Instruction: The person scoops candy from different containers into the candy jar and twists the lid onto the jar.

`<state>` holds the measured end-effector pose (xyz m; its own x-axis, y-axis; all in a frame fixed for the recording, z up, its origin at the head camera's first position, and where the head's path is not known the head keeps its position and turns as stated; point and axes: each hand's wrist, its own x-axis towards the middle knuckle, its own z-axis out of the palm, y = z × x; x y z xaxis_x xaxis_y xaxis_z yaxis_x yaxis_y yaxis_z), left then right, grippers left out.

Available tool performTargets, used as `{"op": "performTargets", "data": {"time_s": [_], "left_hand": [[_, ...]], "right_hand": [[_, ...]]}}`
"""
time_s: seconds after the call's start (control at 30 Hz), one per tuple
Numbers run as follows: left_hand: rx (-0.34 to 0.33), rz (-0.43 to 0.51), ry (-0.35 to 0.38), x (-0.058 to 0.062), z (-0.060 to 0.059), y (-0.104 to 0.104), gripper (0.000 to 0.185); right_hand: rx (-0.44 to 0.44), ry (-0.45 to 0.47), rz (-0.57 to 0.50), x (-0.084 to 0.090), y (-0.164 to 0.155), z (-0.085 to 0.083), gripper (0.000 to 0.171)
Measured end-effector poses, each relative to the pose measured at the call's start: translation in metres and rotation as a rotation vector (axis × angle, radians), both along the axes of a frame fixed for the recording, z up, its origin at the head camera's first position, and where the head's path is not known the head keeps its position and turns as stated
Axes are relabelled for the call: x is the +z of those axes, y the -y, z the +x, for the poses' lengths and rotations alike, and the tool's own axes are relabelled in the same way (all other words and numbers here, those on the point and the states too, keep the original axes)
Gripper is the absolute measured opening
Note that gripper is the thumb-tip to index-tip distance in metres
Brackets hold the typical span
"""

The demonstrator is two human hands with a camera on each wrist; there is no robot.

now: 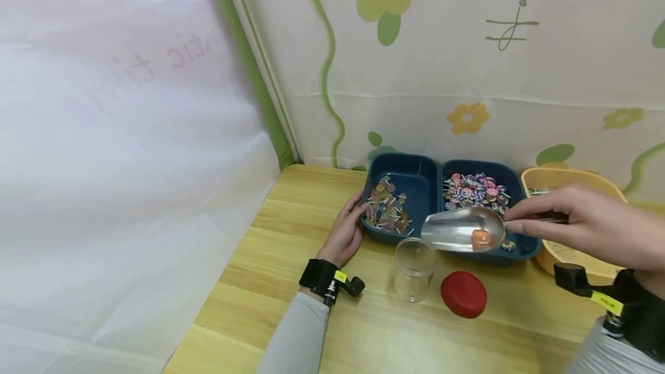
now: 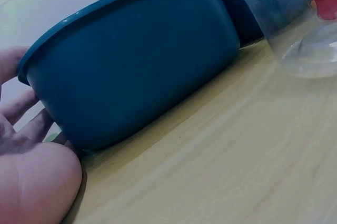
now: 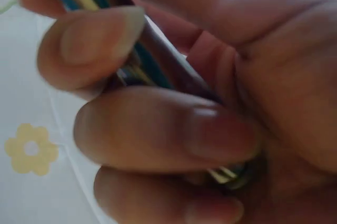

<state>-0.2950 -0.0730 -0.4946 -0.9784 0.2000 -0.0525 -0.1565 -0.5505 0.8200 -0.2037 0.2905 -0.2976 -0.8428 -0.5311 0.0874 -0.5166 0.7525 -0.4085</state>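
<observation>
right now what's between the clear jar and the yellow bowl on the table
In the head view, the red lid lies on the wooden table between the clear jar and the yellow bowl, nearer the jar.

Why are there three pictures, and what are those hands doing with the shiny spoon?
A person wears three cameras: one on the head, one on each wrist. The big picture is the head view. The left hand rests against a blue tray of little candies; its wrist camera sees the tray's wall close up. The right hand holds a metal scoop with one orange piece in it, above a clear jar. Its wrist camera shows just fingers around the handle. A red lid and a yellow bowl sit on the wooden table.
</observation>
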Motion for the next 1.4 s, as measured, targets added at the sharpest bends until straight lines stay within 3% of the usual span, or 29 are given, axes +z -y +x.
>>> {"op": "performTargets", "data": {"time_s": [0.2, 0.43, 0.7, 0.93, 1.1, 1.3, 1.4], "left_hand": [[0.004, -0.002, -0.001, 0.004, 0.0, -0.001, 0.048], [0.011, -0.003, 0.003, 0.006, 0.0, -0.001, 0.049], [0.022, 0.007, -0.004, 0.007, -0.003, 0.001, 0.047], [0.018, 0.01, -0.018, 0.008, -0.003, 0.002, 0.048], [0.016, 0.009, -0.013, 0.006, -0.002, 0.002, 0.048], [0.009, -0.001, -0.01, 0.004, 0.0, 0.001, 0.048], [0.0, -0.002, -0.008, 0.002, 0.001, 0.0, 0.047]], "right_hand": [[-0.033, 0.016, 0.043, 0.002, -0.002, 0.006, 0.016], [-0.057, -0.062, 0.037, -0.002, -0.011, 0.007, 0.026], [-0.118, -0.066, -0.05, -0.001, -0.015, 0.007, 0.028], [-0.107, -0.101, 0.042, 0.008, -0.002, 0.001, 0.018], [-0.107, -0.088, 0.097, 0.007, 0.016, -0.012, 0.01], [0.002, 0.042, -0.005, -0.013, 0.046, -0.044, 0.013], [0.034, 0.052, -0.018, -0.027, 0.059, -0.058, 0.013]]}}
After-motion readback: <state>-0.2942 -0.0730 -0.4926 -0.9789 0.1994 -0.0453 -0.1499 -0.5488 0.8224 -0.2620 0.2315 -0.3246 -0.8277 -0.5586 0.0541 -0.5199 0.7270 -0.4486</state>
